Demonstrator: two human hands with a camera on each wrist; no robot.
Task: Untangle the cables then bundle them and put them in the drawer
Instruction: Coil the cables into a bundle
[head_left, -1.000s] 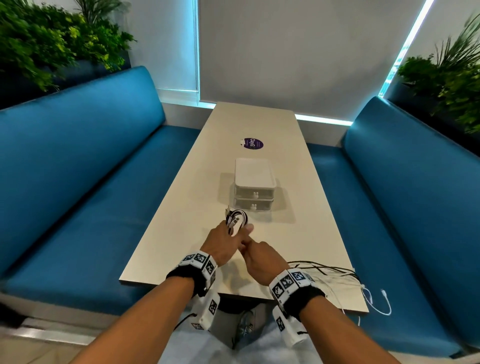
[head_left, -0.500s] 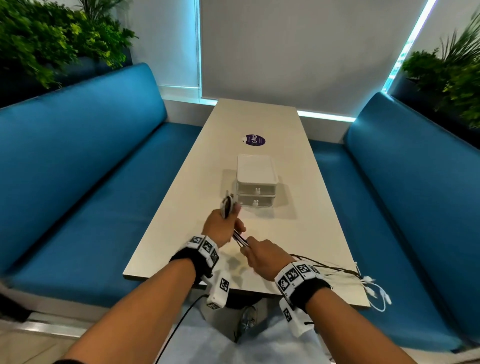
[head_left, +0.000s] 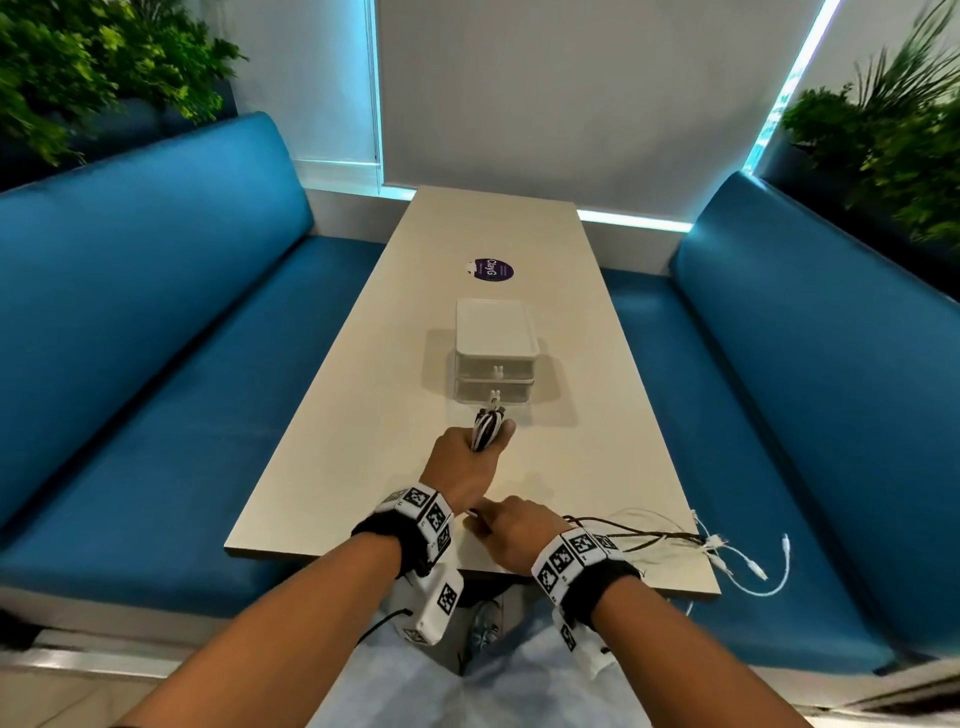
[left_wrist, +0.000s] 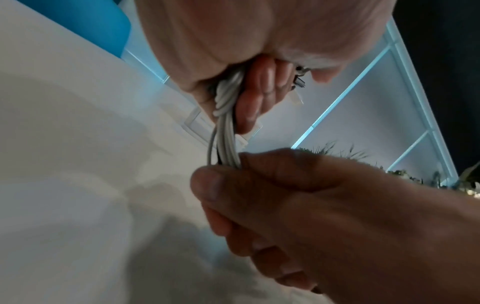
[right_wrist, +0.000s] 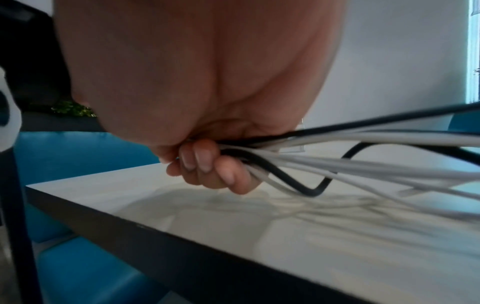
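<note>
Head view shows the left hand (head_left: 462, 462) curled around a coiled bundle of black and white cables (head_left: 487, 427), held above the tabletop (head_left: 363, 441) just in front of the small drawer unit (head_left: 494, 358), whose two drawers look closed. Nearer the tabletop's front edge, the right hand (head_left: 511, 527) grips the loose strands running from that bundle; its fingers (right_wrist: 205, 162) close around them. More loose cables (head_left: 675, 540) trail rightward over the tabletop's corner.
</note>
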